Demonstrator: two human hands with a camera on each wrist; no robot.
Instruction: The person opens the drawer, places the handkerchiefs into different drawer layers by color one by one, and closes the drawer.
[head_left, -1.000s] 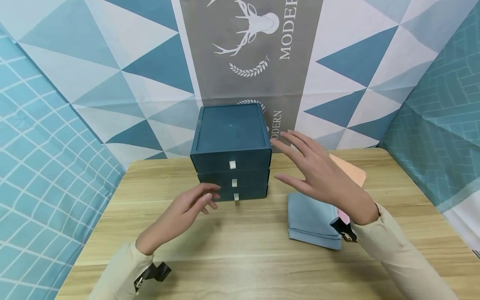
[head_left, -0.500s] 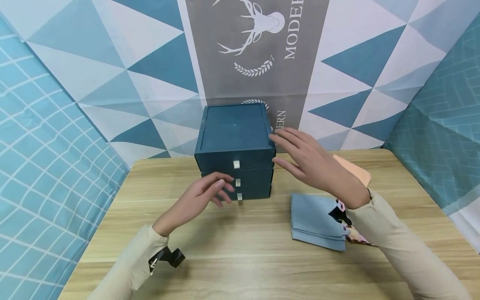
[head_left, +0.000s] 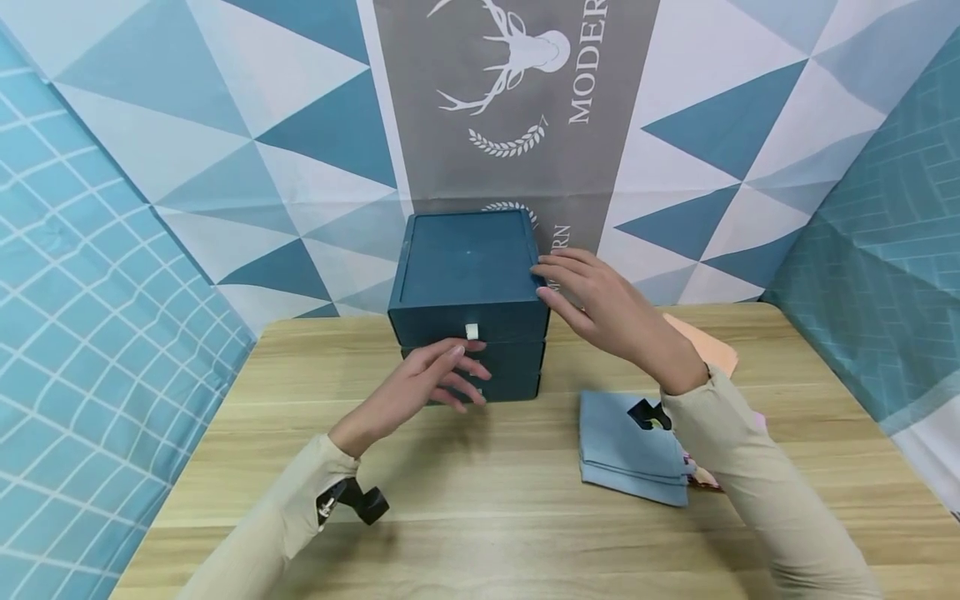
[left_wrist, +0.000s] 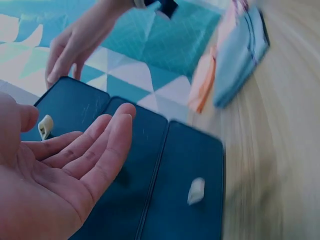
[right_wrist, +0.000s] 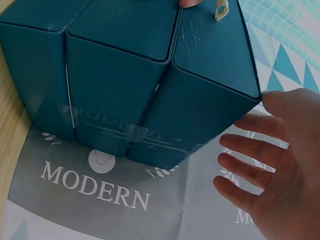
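A dark blue box of three stacked drawers (head_left: 465,258) stands at the back of the table, each drawer front bearing a small white pull tab (head_left: 472,332). My left hand (head_left: 420,379) is before the drawer fronts, fingers loosely extended, hiding the lower tabs in the head view. In the left wrist view, the lowest tab (left_wrist: 196,191) and the top one (left_wrist: 45,127) show beside that hand, which holds nothing. My right hand (head_left: 600,304) has its fingertips right at the box's upper right edge. Its thumb (right_wrist: 275,102) meets the top front corner in the right wrist view, with the other fingers spread.
A folded blue-grey cloth (head_left: 630,454) lies right of the box, beneath my right forearm. Behind it is a peach folded cloth (head_left: 708,342), and pink patterned fabric peeks out beside the sleeve. A patterned backdrop (head_left: 322,167) rises directly behind the wooden table (head_left: 480,533).
My left hand has moved right and slightly up, to the front of the drawers. My right hand has moved left to the box's upper right edge. All drawers remain closed.
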